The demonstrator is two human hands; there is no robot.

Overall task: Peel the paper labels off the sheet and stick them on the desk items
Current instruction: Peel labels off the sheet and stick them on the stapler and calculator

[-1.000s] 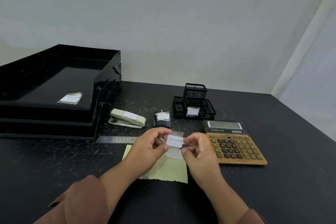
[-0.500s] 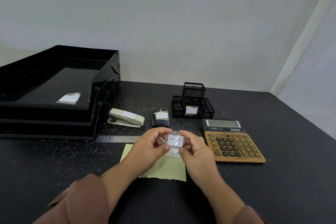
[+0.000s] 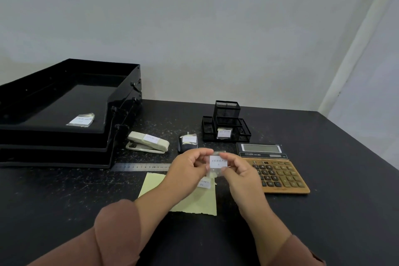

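Both hands hold up a small white handwritten label (image 3: 218, 161) on clear tape, above the desk and just left of the gold calculator (image 3: 278, 174). My left hand (image 3: 190, 168) pinches its left edge and my right hand (image 3: 239, 174) pinches its right and lower edge. Below them lies the pale yellow backing sheet (image 3: 194, 197) with one more label (image 3: 204, 183) on it. A label is stuck on each of the stapler (image 3: 148, 142), the small dark item (image 3: 187, 143), the mesh organizer (image 3: 226, 124) and the black tray stack (image 3: 64, 114).
A steel ruler (image 3: 140, 167) lies in front of the tray stack, left of my hands. The dark desk (image 3: 334, 211) meets a white wall at the back and ends at an edge on the right.
Both hands shifted slightly right and closer together, turning the label so its writing faces me. Nothing else on the desk moved.
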